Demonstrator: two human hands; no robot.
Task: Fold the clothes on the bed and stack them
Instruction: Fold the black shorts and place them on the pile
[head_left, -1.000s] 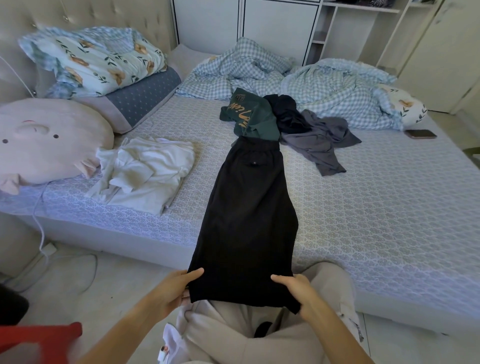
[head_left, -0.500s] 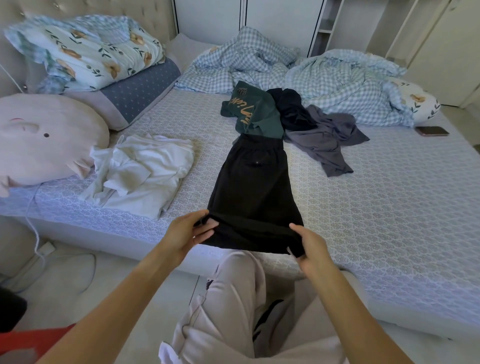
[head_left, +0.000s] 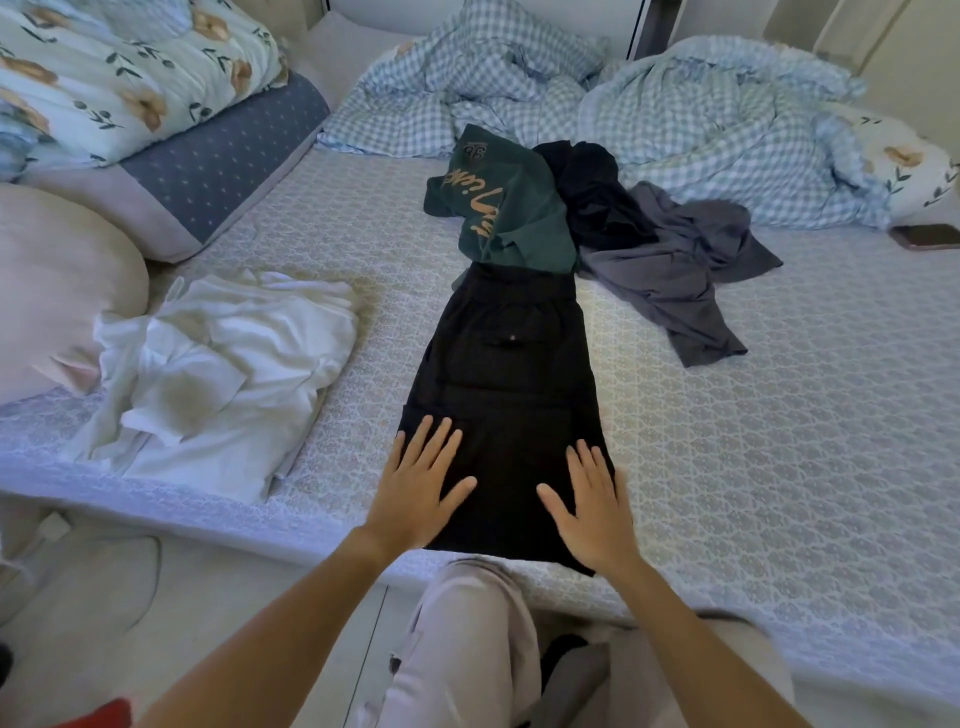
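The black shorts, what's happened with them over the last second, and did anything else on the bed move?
The black shorts hung off the bed edge, both hands pinching the hem. The hands lifted the hem up and over onto the bed, folding the shorts shorter, then let go. Now the left hand and right hand press flat on the fold. The green shirt, grey garment and white clothes stayed put.
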